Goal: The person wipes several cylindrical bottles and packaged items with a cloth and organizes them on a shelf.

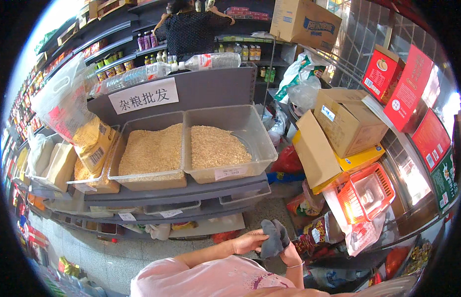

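Observation:
My left hand (251, 240) pinches the near side of a dark grey cloth (271, 239), possibly a glove. My right hand (291, 257) meets the cloth from the other side, a thin bracelet at its wrist. Dark fabric covers its fingers, so I cannot see whether it wears or grips the cloth. Both hands are close together in front of my pink shirt. Beyond them, on a grey shelf unit (215, 190), stand a clear plastic bin of rolled flakes (219, 148) and a bin of tan grain (150, 152).
A bag of yellow grain (91, 143) leans at the left bins. Plastic bottles (215, 61) lie along the shelf's back panel. To the right are cardboard boxes (349, 122), an orange basket (382, 208) and packaged goods. Another person (189, 31) stands at the far shelves.

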Action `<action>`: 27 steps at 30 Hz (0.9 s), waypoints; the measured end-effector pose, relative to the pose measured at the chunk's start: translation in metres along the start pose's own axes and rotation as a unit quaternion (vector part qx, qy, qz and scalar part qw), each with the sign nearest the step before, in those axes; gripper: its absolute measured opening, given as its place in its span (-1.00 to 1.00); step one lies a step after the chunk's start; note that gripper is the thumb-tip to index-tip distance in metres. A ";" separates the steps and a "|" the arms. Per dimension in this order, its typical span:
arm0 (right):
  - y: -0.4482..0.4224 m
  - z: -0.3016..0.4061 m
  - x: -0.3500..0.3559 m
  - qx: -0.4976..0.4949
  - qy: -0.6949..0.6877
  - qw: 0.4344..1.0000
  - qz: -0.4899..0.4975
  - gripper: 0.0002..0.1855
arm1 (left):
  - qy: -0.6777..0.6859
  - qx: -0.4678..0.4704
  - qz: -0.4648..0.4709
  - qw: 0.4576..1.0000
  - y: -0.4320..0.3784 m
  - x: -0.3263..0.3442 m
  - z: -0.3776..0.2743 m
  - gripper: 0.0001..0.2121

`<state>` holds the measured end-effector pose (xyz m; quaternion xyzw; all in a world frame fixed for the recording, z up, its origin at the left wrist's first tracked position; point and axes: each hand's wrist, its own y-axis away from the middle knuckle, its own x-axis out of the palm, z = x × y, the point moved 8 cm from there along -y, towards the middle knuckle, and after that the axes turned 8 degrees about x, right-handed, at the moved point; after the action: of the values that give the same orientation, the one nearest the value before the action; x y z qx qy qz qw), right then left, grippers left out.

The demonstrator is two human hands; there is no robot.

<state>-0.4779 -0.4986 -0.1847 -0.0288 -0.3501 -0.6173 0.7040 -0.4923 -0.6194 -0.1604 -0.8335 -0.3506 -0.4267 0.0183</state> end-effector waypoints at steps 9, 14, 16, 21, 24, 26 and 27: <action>0.038 0.045 0.010 -0.130 0.405 0.893 -0.146 -0.61 | -0.277 -0.027 -0.015 0.960 -0.009 0.000 -0.016 -0.71; 0.051 0.024 -0.046 -0.020 0.386 0.872 -0.302 -0.84 | -0.487 0.153 0.027 0.859 -0.034 0.000 -0.015 -0.74; 0.063 0.039 -0.033 -0.099 0.445 0.846 -0.276 -0.78 | -0.501 0.093 0.021 0.860 -0.029 0.016 -0.019 -0.75; 0.092 0.101 -0.020 -0.114 0.339 0.881 -0.309 -0.70 | -0.532 0.176 0.031 0.828 -0.062 0.002 -0.026 -0.85; 0.147 0.118 0.006 -0.167 0.079 0.940 -0.286 -0.64 | -0.222 0.086 -0.058 0.969 -0.066 0.022 -0.015 -0.84; 0.173 0.100 -0.011 -0.207 -0.099 0.927 -0.295 -0.65 | -0.280 0.081 -0.004 0.957 -0.080 0.029 0.008 -0.79; 0.186 0.090 -0.019 -0.227 -0.183 0.913 -0.286 -0.65 | -0.310 0.067 -0.002 0.948 -0.088 0.024 0.022 -0.78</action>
<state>-0.3534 -0.3954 -0.0541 -0.1990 -0.3160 -0.8392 0.3954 -0.5203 -0.5322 -0.1809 -0.9207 -0.3686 -0.1229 -0.0368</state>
